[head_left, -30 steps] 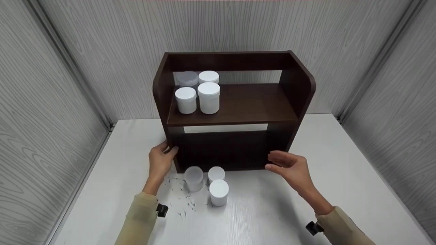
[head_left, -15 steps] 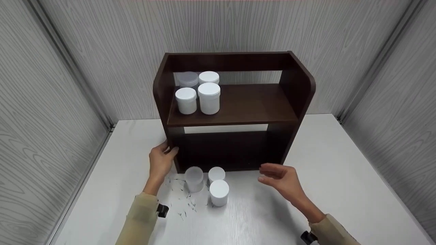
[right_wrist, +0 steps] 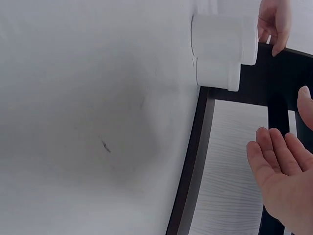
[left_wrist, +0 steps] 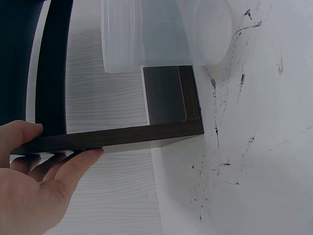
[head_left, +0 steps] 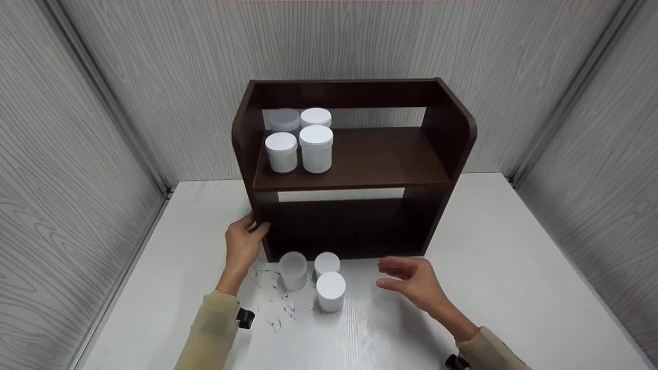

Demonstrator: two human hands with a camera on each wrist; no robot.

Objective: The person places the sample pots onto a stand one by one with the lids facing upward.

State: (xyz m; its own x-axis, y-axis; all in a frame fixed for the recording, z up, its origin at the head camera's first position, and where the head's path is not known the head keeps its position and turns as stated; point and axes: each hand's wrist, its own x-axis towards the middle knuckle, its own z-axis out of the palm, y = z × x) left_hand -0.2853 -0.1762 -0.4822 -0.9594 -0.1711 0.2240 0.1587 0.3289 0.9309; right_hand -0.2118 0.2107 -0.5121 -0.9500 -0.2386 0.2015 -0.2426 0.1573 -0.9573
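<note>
My left hand (head_left: 242, 244) grips the left side panel of a dark brown two-tier shelf (head_left: 354, 177). In the left wrist view its thumb lies on one face of the panel, its fingers on the other. My right hand (head_left: 414, 280) hovers in front of the shelf's lower right, fingers extended and thumb apart, nothing between them. Between the hands, before the lower tier, stand a translucent jar (head_left: 293, 272), a white lidded jar (head_left: 331, 293) and another white jar (head_left: 327, 262) partly hidden behind it.
On the left of the upper tier sit several lidded jars, including a tall white jar (head_left: 316, 151), a shorter white jar (head_left: 281, 154) and a greyish translucent jar (head_left: 284, 119). Dark scuffs mark the white table (head_left: 360, 339). Grey wood-grain walls (head_left: 82, 128) enclose it.
My right hand has moved left and toward me, away from the shelf's right side and closer to the jars on the table. The left hand keeps its place on the panel.
</note>
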